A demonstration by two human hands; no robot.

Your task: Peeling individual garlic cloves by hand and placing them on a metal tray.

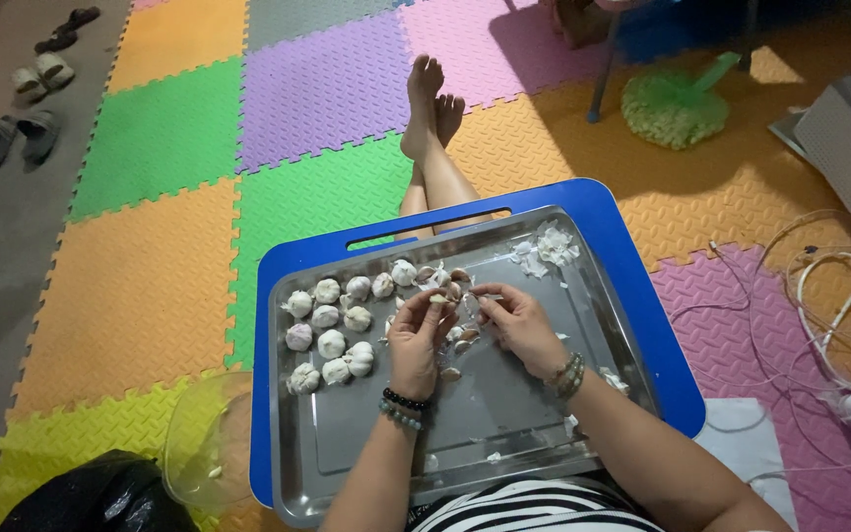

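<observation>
A small pale garlic clove [438, 299], partly skinned, sits pinched at the fingertips of the left hand [416, 335], whose fingers curl closed around it above the steel tray [465, 433]. The right hand [519, 323] meets it just beside, its fingers pinched on a thin scrap of skin; how firmly cannot be told. Left of the fingers lie whole garlic bulbs [332, 330] in a cluster. Beyond the fingers, at the tray's far edge, rests a heap of papery peels [549, 246]. Loose cloves [455, 340] lie under the hands.
</observation>
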